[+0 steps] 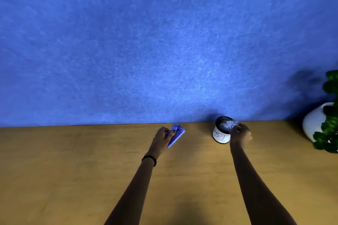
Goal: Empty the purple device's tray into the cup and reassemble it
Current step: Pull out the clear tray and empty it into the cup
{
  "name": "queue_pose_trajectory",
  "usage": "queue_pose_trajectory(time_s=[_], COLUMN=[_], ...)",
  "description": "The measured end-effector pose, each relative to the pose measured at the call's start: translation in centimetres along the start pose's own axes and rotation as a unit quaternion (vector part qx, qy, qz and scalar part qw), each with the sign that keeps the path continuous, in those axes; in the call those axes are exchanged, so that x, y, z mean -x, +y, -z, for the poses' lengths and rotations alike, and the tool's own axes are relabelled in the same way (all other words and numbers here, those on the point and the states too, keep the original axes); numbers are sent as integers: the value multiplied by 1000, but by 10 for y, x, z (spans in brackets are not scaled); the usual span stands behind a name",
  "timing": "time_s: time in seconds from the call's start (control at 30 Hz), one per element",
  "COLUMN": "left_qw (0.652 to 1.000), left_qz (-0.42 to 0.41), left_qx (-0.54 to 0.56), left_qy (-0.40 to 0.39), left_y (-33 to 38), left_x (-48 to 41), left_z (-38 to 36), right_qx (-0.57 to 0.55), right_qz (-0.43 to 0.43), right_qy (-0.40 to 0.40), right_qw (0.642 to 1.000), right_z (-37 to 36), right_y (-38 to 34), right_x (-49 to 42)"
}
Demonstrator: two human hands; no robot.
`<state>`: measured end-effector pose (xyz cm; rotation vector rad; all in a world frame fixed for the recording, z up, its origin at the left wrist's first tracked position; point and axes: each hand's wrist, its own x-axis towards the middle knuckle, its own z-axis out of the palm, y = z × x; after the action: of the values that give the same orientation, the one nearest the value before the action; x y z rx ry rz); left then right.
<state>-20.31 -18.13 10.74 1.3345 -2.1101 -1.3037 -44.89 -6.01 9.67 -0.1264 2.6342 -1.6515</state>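
Note:
My left hand [161, 138] grips the purple device [176, 136], a small flat body held tilted just above the wooden table near its far edge. To the right stands a white cup [220, 134] with a black rim and dark markings on its side. My right hand [240, 134] holds a clear tray [229, 124] tipped over the cup's mouth. Pale bits show in the tray over the opening. The fingers hide part of the tray and the cup's right side.
The wooden table [91, 170] meets a blue felt wall [164, 42] right behind the cup. A white vase [312, 122] with a green leafy plant [329, 133] stands at the far right. A black band circles my left wrist.

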Motion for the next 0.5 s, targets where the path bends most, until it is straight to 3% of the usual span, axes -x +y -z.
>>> queue_pose_trajectory(time_s=[0.37, 0.5], left_qw=[999, 999], left_qz=[12, 18], left_qx=[-23, -22], left_qy=[-25, -29], left_y=[-6, -7], left_x=[-1, 1], left_z=[-4, -6], right_qx=[164, 251], right_qz=[170, 201], right_qy=[-153, -130], right_qw=[960, 938], right_z=[-6, -7], right_y=[6, 9], right_x=[-10, -14])
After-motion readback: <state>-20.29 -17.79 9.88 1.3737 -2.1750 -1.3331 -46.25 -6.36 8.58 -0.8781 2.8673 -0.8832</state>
